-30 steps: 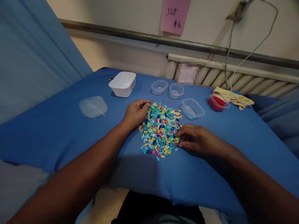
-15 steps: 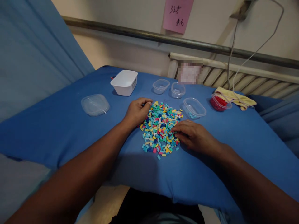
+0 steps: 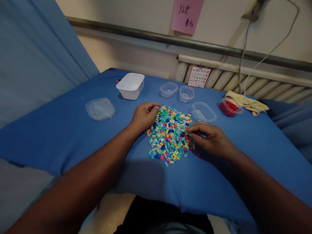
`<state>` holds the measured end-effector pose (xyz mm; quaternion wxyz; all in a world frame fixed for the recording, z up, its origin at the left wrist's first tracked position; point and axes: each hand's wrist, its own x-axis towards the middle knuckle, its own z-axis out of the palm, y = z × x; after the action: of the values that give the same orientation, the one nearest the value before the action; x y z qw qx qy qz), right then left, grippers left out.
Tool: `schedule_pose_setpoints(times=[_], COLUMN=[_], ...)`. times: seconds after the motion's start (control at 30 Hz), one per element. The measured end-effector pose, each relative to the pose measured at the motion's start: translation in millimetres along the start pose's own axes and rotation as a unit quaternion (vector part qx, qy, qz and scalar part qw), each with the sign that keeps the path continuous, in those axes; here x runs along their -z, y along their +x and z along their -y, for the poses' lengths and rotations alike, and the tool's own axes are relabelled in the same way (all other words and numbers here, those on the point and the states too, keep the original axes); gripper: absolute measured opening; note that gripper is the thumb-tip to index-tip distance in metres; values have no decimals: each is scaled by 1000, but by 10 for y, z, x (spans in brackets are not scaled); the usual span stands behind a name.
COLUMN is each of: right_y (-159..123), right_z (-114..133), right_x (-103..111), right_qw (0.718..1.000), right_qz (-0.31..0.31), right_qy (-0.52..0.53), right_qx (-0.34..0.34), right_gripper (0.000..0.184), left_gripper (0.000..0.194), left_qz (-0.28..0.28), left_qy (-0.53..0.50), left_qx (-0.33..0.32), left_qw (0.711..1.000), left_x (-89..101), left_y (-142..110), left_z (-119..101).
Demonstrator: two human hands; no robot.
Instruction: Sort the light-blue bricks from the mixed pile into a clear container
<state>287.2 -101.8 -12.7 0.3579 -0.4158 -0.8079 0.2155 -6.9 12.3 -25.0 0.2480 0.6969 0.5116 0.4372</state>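
Note:
A heap of small coloured bricks (image 3: 168, 135) in cyan, yellow, pink and blue lies on the blue-covered table (image 3: 73, 136). My left hand (image 3: 143, 116) rests at the heap's upper left edge with curled fingers touching the bricks. At the heap's right edge my right hand (image 3: 211, 139) has its fingertips pinched together over the bricks; what they hold is too small to name. A clear tub (image 3: 204, 112) with a few cyan bricks stands just beyond my right hand. A tub of red bricks (image 3: 229, 108) sits further right.
A white tub (image 3: 131, 85) and two small clear tubs (image 3: 168, 90) (image 3: 186, 94) stand at the back. A clear lid (image 3: 100, 109) lies at the left. A yellow cloth (image 3: 246, 102) and cables lie at the back right, by a radiator (image 3: 255, 84).
My right hand has moved up along the heap's right edge, toward the clear tub, and closed its fingertips into a pinch. My left hand has stayed put.

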Motion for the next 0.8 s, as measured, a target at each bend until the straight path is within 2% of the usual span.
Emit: schedule_pose_setpoints(times=[0.07, 0.3, 0.5, 0.7, 0.8], right_y=[-8, 7, 28, 19, 24], right_z=[-13, 14, 37, 8, 9], right_x=[1, -89, -85, -94, -93], right_qw=[1000, 990, 986, 986, 985], right_qz=[1, 75, 89, 93, 98], right_qy=[-6, -60, -104, -88, -97], right_qx=[15, 99, 99, 108, 108], right_gripper=[15, 20, 10, 19, 13], left_gripper=[32, 31, 33, 32, 32], left_qz=[1, 2, 2, -1, 2], left_qy=[1, 3, -1, -4, 2], left_qx=[5, 3, -7, -2, -1], left_qw=[1000, 1000, 1000, 1000, 1000], left_x=[1, -15, -9, -12, -8], left_y=[-4, 10, 8, 14, 16], left_z=[-10, 14, 2, 11, 6])
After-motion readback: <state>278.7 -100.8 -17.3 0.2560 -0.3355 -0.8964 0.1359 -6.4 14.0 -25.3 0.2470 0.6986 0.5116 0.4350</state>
